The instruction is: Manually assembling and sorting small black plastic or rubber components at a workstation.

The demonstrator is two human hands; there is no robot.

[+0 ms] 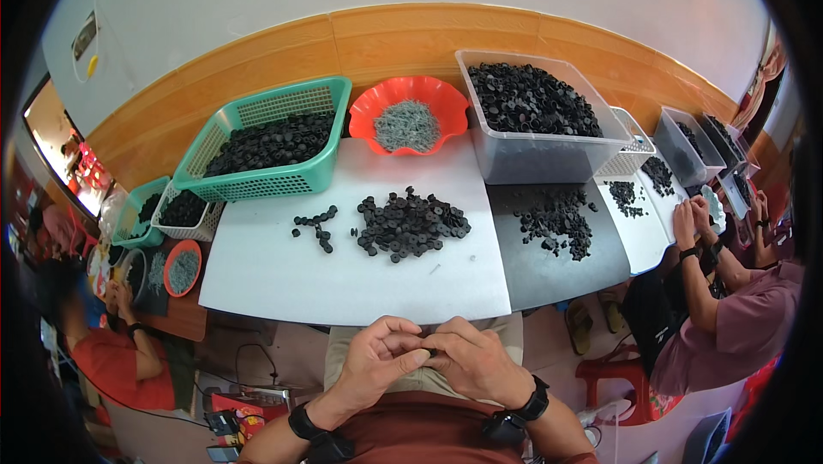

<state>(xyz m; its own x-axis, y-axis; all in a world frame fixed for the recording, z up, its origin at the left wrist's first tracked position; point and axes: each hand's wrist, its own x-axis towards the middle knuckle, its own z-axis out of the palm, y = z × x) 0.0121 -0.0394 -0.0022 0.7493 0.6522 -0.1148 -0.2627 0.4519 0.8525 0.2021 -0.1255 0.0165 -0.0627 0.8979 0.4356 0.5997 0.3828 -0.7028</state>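
Just past the near edge of the white board, above my lap, my two hands meet at the fingertips. My left hand is closed in a pinch, its thumb pointing toward the right. Fingers curled inward, my right hand is closed too. Between the fingertips a small black part shows only in part; its exact shape is hidden. On the board lies a pile of round black parts with holes in their middles. To its left is a small loose group of black pieces.
Along the back stand a green basket of black parts, a red bowl of grey screw-like pieces and a clear bin of black parts. More black pieces lie on a dark board at right. People sit working on both sides; a red stool is at right.
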